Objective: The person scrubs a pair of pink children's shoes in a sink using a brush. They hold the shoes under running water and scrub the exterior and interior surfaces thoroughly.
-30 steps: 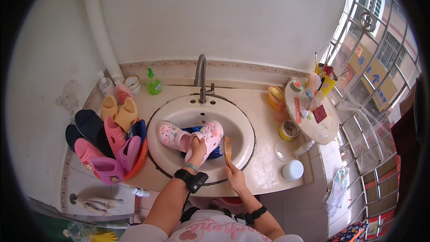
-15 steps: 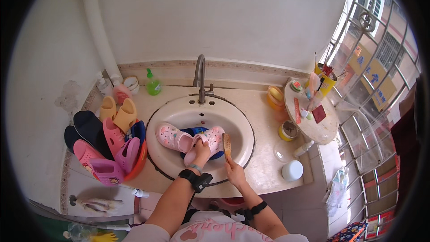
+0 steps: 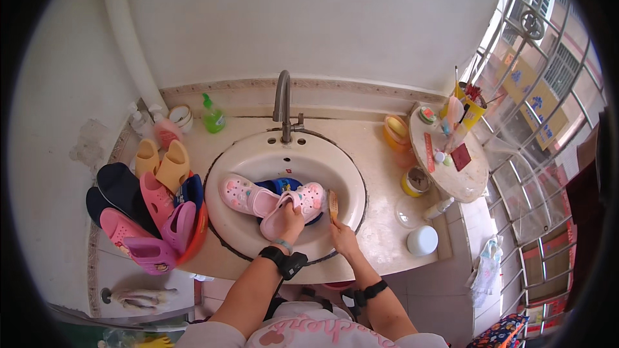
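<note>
A pink clog (image 3: pixel 312 198) decorated with small charms is gripped by my left hand (image 3: pixel 288 222), its toe turned to the right. In my right hand (image 3: pixel 343 237) is a wooden scrub brush (image 3: pixel 333 205), held upright by the handle with its head against the clog's toe. Its bristles are hard to make out. The matching pink clog (image 3: pixel 240 193) lies to the left inside the white sink (image 3: pixel 222 219). Beneath the two clogs, a blue item (image 3: pixel 281 184) shows only in part.
An orange basin (image 3: pixel 198 235) heaped with colourful slippers stands left of the sink. The faucet (image 3: pixel 282 100) rises behind it, near a green soap bottle (image 3: pixel 213 116). At right are a white jar (image 3: pixel 422 242), a yellow tin (image 3: pixel 415 182) and a small round board (image 3: pixel 451 174) with odds and ends.
The brush has shifted slightly right and its head has turned more edge-on beside the clog's toe. My left hand still grips the clog. The whole view has shifted a little.
</note>
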A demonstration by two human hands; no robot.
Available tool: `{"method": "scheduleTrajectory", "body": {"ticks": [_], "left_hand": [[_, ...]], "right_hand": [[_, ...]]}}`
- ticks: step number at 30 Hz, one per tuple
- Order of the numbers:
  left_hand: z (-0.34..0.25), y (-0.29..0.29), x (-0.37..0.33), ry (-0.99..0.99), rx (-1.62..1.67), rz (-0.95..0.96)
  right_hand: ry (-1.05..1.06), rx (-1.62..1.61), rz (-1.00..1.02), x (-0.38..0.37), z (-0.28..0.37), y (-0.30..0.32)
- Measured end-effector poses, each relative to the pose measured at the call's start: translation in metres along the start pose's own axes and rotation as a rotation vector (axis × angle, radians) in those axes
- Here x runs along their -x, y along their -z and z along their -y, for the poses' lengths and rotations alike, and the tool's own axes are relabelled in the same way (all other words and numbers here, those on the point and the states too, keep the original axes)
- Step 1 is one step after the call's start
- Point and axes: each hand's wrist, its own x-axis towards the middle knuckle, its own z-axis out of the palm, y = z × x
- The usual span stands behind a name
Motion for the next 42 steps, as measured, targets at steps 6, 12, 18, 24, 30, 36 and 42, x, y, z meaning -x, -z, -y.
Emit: {"method": "scheduleTrajectory", "body": {"ticks": [6, 12, 18, 24, 30, 36, 42], "left_hand": [[-0.010, 0.004, 0.004, 0.011, -0.016, 0.082], [-0.028, 0.012, 0.012, 0.014, 0.010, 0.142], [-0.039, 0.023, 0.015, 0.052, 0.001, 0.171], [-0.020, 0.010, 0.011, -0.032, -0.010, 0.068], [-0.031, 0.013, 0.012, -0.011, -0.076, 0.147], [-0.019, 0.010, 0.013, -0.010, -0.012, 0.088], [-0.022, 0.010, 0.014, -0.034, -0.024, 0.090]], "right_hand": [[-0.002, 0.039, 0.013, 0.025, 0.021, -0.004], [0.109, 0.293, 0.022, -0.039, 0.052, -0.010], [0.099, 0.129, -0.105, -0.032, 0.025, -0.005], [0.084, 0.228, -0.013, 0.011, 0.024, -0.006], [0.096, 0.327, -0.046, -0.035, 0.039, -0.010], [0.075, 0.224, -0.074, -0.030, 0.017, -0.003], [0.075, 0.273, -0.027, 0.006, 0.031, -0.012]]}}
